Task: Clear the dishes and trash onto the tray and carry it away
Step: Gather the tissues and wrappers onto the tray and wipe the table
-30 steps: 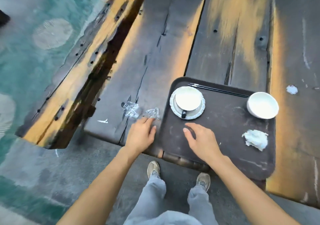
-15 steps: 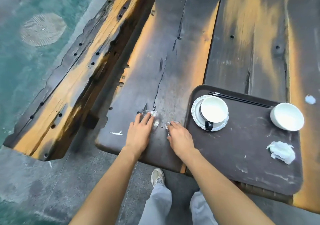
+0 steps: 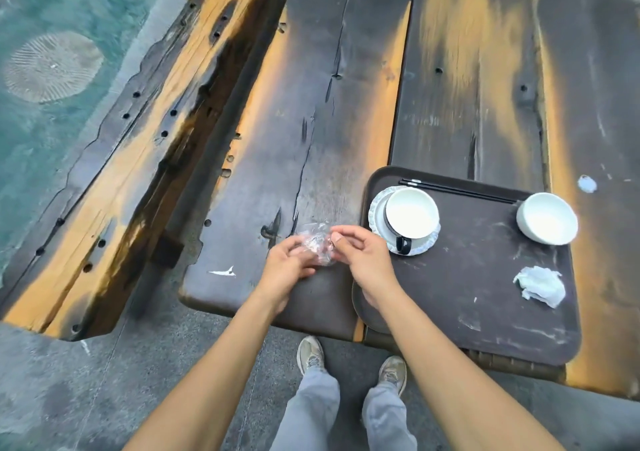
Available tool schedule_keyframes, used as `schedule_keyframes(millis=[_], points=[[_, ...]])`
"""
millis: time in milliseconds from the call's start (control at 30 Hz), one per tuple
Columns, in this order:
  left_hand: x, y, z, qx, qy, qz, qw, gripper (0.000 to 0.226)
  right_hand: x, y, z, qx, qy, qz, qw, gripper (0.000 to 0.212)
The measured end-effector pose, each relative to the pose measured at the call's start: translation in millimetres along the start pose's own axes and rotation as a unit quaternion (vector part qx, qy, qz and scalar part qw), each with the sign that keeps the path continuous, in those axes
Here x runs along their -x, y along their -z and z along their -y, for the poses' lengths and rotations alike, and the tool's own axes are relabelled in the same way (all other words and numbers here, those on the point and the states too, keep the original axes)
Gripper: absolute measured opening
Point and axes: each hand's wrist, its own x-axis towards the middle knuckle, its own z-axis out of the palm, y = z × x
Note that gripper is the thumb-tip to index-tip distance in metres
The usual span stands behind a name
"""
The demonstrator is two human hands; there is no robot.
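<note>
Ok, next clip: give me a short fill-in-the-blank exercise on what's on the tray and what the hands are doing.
1. Both hands, left hand and right hand, hold crumpled clear ____ between them, above the table.
2. On the tray, the cup stands on a ____.
3. The black chopsticks lie along the tray's ____ edge.
4. The crumpled white napkin lies ____ the tray.

Missing words: plastic wrap; saucer; far; on

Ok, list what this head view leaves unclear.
- Clear plastic wrap: one piece or two, hidden between left hand and right hand.
- Pale speck beyond the tray: too small to identify.
- Table: far side cut off by the frame's top edge.
</note>
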Motion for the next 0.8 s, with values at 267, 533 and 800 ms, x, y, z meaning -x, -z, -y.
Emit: schedule_keyframes(millis=[267, 533, 800], points=[[21, -38, 7, 0.078, 0.080, 0.065, 0.992, 0.040, 19, 44, -1, 0.221, 0.101, -0.074, 0.967, 0.014], [24, -89, 34, -0.049, 0.052, 0.025, 0.997, 0.015, 35, 125, -28, 0.347, 0.112, -0.112, 0.925, 0.021], [6, -144, 62, -0.149, 0.036, -0.024, 0.988, 0.014, 37, 235, -76, 0.650, 0.020, -0.050, 0.758, 0.069]])
